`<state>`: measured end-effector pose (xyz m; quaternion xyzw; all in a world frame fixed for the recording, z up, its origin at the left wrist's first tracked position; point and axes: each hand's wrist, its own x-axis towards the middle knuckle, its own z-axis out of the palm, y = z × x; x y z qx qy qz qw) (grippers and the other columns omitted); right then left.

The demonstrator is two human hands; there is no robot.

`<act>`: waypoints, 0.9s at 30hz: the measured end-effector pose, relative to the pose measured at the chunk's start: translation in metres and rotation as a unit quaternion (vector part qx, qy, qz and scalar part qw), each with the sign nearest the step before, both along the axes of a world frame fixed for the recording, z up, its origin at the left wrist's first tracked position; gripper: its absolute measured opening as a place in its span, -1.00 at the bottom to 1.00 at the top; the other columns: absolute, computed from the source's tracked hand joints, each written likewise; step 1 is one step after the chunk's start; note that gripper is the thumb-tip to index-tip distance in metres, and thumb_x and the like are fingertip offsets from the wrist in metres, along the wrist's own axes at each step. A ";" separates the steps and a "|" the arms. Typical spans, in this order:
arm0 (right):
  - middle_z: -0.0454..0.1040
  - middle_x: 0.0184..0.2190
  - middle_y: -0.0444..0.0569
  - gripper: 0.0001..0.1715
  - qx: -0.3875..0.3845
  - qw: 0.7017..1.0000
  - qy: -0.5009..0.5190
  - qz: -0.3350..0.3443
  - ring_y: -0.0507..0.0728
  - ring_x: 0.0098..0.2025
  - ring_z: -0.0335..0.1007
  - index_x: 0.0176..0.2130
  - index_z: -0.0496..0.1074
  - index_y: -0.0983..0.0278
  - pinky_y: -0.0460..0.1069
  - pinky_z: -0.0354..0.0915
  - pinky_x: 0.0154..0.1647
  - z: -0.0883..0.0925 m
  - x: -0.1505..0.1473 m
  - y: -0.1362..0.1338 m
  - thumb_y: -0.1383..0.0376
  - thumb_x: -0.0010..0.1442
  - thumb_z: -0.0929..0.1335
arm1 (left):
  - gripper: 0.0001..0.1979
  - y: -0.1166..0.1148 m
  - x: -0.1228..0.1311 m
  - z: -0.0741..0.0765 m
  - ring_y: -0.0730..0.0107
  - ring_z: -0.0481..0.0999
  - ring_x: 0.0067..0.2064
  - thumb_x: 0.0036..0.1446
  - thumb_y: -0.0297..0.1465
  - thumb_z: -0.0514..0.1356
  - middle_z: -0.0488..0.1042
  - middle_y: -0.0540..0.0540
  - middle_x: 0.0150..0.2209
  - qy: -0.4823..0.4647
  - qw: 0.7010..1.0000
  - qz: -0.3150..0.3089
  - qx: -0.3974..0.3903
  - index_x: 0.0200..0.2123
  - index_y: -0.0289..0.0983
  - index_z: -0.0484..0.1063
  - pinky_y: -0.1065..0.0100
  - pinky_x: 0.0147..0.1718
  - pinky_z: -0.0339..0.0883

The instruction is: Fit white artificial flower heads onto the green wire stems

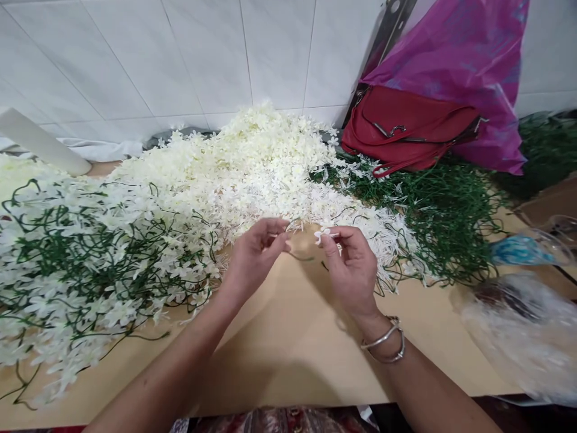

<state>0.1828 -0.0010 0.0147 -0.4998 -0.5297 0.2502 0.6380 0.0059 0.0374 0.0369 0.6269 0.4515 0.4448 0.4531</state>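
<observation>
Near the middle of the table, my left hand point(255, 258) pinches a thin green artificial stem point(301, 258), whose loose end sticks out to the right. Across a small gap, my right hand point(354, 270) has a small white artificial flower point(322, 236) between thumb and fingertips. Just beyond both hands spreads a large heap of loose white and cream blossoms point(265, 144). To the left lies a pile of white flowers on green stems point(112, 240). Bare green stems point(451, 210) are bunched on the right.
A red handbag point(406, 126) and a purple plastic bag point(469, 66) stand at the back right against the tiled wall. Crumpled clear plastic point(527, 337) covers the table's right front. A white roll point(45, 141) leans at the far left. The wooden table point(279, 343) shows before me.
</observation>
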 end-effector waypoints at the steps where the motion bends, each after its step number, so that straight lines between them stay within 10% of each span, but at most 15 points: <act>1: 0.49 -0.32 -0.10 -0.91 -0.035 0.998 0.034 0.031 0.11 -0.26 0.43 -0.20 0.46 0.19 0.03 0.34 -0.15 -0.001 0.000 0.002 0.23 0.35 0.43 | -0.77 -0.012 -0.004 -0.003 0.41 0.62 -0.31 0.26 -0.32 0.29 0.58 -0.07 -0.18 -0.030 0.998 -0.003 -0.052 -0.04 -0.26 0.53 0.38 -0.31 0.44; 10: 0.59 -0.32 -0.11 -0.71 -0.231 0.911 0.187 0.286 0.09 -0.21 0.47 -0.28 0.55 0.19 0.01 0.31 -0.05 -0.016 -0.013 0.004 0.05 0.21 0.54 | -0.70 -0.058 -0.024 -0.026 0.52 0.47 -0.50 0.17 -0.15 0.38 0.44 0.07 -0.49 -0.132 0.978 0.078 -0.143 -0.28 -0.28 0.53 0.47 -0.45 0.41; 27: 0.55 -0.37 -0.14 -0.72 -0.267 0.880 0.211 0.331 0.06 -0.26 0.44 -0.28 0.57 0.21 -0.02 0.32 -0.09 -0.025 -0.018 0.001 0.08 0.18 0.57 | -0.80 -0.062 -0.019 -0.038 0.54 0.39 -0.48 0.24 -0.24 0.34 0.53 0.01 -0.41 -0.138 0.981 0.075 -0.112 -0.26 -0.26 0.55 0.51 -0.49 0.36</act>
